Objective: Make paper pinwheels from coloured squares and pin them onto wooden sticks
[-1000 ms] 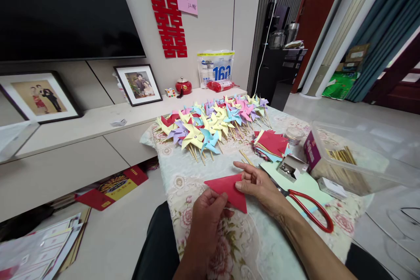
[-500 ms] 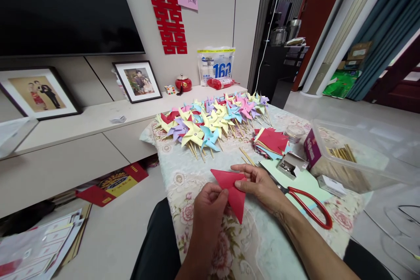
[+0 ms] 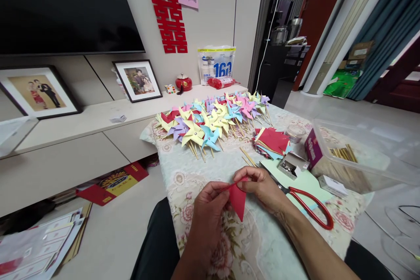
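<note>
Clear plastic bin (image 3: 357, 164) at the right edge of the table (image 3: 183, 170): holds a bundle of wooden sticks (image 3: 343, 154) and a purple carton (image 3: 312, 149) against its near-left wall. Just in front of it, a small open cardboard box (image 3: 288, 167) with shiny metal bits inside, too small to identify. A round lidded tub (image 3: 295, 132) sits behind that box, contents not visible. Red paper (image 3: 236, 199) is folded to a triangle, point hanging down, held above the flowered tablecloth (image 3: 262, 245) at the near table edge. Left hand (image 3: 208, 210) pinches its upper left edge between thumb and fingertips, fingers closed on the paper. Right hand (image 3: 262, 186) pinches the upper right corner the same way, fingers curled, closed on the paper. The paper lies between the two hands, both touching it. Red-handled scissors (image 3: 305, 205) lie on a pale green sheet (image 3: 305, 181) just right of the right wrist. Stack of cut paper squares (image 3: 272, 142), red on top, further back. Row of finished pinwheels (image 3: 210, 120) across the far end of the table.
</note>
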Demonstrator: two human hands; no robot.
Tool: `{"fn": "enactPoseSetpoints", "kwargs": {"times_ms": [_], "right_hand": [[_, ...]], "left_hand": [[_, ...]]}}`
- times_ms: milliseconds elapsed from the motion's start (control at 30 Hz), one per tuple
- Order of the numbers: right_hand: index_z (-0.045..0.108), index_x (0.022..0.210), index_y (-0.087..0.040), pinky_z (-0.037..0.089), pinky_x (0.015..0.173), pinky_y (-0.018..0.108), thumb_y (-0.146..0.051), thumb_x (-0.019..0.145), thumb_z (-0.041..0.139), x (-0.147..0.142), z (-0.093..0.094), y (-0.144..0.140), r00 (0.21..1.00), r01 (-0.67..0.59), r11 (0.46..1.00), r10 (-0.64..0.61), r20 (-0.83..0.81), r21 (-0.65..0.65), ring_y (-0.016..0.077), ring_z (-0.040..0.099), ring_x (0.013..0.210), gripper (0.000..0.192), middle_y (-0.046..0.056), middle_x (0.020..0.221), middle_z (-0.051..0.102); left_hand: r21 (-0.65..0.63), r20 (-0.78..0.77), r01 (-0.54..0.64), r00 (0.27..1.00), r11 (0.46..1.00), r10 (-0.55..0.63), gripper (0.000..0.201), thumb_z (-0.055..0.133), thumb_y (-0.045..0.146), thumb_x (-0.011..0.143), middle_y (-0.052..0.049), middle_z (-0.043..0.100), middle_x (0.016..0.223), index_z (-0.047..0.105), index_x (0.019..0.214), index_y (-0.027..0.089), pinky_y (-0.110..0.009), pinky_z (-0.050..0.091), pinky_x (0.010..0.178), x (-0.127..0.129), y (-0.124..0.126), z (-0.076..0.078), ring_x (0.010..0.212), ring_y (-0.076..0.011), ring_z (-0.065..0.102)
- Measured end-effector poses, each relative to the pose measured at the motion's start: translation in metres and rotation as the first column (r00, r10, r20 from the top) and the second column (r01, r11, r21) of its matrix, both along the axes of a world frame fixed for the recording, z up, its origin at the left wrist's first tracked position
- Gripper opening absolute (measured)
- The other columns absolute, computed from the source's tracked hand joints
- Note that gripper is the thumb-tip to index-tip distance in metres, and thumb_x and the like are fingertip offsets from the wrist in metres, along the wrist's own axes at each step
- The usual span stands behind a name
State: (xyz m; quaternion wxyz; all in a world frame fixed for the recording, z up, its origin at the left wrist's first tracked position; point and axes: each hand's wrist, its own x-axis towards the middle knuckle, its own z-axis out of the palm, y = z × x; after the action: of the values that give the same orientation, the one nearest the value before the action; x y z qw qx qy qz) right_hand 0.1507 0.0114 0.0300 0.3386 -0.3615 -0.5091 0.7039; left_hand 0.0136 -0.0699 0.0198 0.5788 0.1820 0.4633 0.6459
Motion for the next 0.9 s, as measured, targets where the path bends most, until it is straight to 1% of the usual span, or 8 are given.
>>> {"fn": "enactPoseSetpoints", "kwargs": {"times_ms": [100,200,367,500,633,700,800,900], "right_hand": [[0.072,0.071,-0.02,0.039,0.06,0.024,-0.014,0.06,0.068,0.0,0.0,0.0,1.0,0.005,1.0,-0.005,-0.015,-0.006,0.0117,0.054,0.062,0.013,-0.002,0.071,0.067],[0.072,0.069,-0.02,0.04,0.063,0.025,-0.012,0.057,0.064,0.0,0.0,0.0,1.0,0.017,1.0,-0.017,-0.022,-0.003,0.0132,0.056,0.069,0.016,-0.001,0.077,0.068],[0.072,0.065,-0.019,0.041,0.066,0.026,-0.011,0.055,0.063,-0.001,0.001,0.001,1.0,0.027,1.0,-0.027,-0.017,0.01,0.0145,0.057,0.071,0.016,0.0,0.079,0.069],[0.072,0.063,-0.019,0.041,0.066,0.027,-0.013,0.057,0.067,-0.002,0.002,0.0,1.0,0.022,1.0,-0.022,-0.016,0.017,0.0144,0.057,0.07,0.01,0.0,0.077,0.069],[0.072,0.063,-0.019,0.042,0.066,0.026,-0.013,0.057,0.068,-0.002,0.002,0.0,1.0,0.02,1.0,-0.02,-0.022,0.011,0.0138,0.057,0.07,0.009,0.0,0.076,0.069],[0.071,0.064,-0.019,0.042,0.064,0.026,-0.012,0.057,0.068,-0.002,0.001,-0.001,1.0,0.016,1.0,-0.016,-0.025,0.001,0.0127,0.057,0.066,0.009,-0.001,0.073,0.069],[0.073,0.074,-0.019,0.042,0.061,0.025,-0.012,0.058,0.069,-0.003,0.002,-0.001,0.999,0.008,1.0,-0.009,-0.031,-0.025,0.011,0.056,0.06,0.018,-0.002,0.068,0.068],[0.073,0.095,-0.019,0.044,0.064,0.025,-0.012,0.058,0.073,-0.003,0.004,-0.002,0.999,0.021,0.999,-0.023,-0.044,-0.05,0.0109,0.059,0.063,0.038,-0.003,0.075,0.07]], "left_hand": [[-0.005,0.051,0.003,0.999,1.0,-0.003,0.022,0.086,0.023,0.06,-0.001,0.07,0.068,0.071,0.075,0.016,-0.021,0.046,0.058,0.0,0.001,0.001,0.058,-0.0102,0.058],[-0.013,0.066,0.005,0.998,1.0,-0.004,0.021,0.085,0.024,0.06,0.0,0.069,0.066,0.071,0.073,0.016,-0.021,0.045,0.057,0.0,0.001,0.004,0.058,-0.0096,0.056],[-0.023,-0.002,-0.002,1.0,1.0,0.002,0.01,0.078,0.021,0.063,0.002,0.065,0.061,0.073,0.07,0.016,-0.018,0.041,0.055,-0.001,0.0,0.01,0.055,-0.0076,0.051],[-0.057,-0.044,0.04,0.998,0.998,-0.042,0.009,0.072,0.022,0.065,-0.001,0.069,0.064,0.074,0.072,0.016,-0.022,0.045,0.059,-0.003,-0.003,0.012,0.06,-0.0117,0.056],[-0.02,-0.102,0.074,0.992,0.997,-0.076,0.014,0.07,0.029,0.074,-0.004,0.073,0.074,0.074,0.08,0.017,-0.025,0.047,0.064,-0.004,-0.006,0.007,0.067,-0.0149,0.061],[-0.015,-0.12,0.072,0.99,0.997,-0.073,0.016,0.075,0.031,0.073,-0.003,0.073,0.074,0.072,0.081,0.017,-0.025,0.047,0.063,-0.003,-0.005,0.003,0.066,-0.0143,0.061],[-0.009,-0.129,0.039,0.991,0.999,-0.04,0.019,0.08,0.027,0.068,-0.002,0.072,0.072,0.07,0.081,0.016,-0.024,0.047,0.062,-0.001,-0.005,-0.001,0.063,-0.013,0.06],[-0.012,-0.161,-0.002,0.987,1.0,0.0,0.021,0.081,0.026,0.068,-0.002,0.072,0.073,0.069,0.082,0.015,-0.022,0.047,0.06,0.0,-0.004,-0.001,0.063,-0.0126,0.061]]}}
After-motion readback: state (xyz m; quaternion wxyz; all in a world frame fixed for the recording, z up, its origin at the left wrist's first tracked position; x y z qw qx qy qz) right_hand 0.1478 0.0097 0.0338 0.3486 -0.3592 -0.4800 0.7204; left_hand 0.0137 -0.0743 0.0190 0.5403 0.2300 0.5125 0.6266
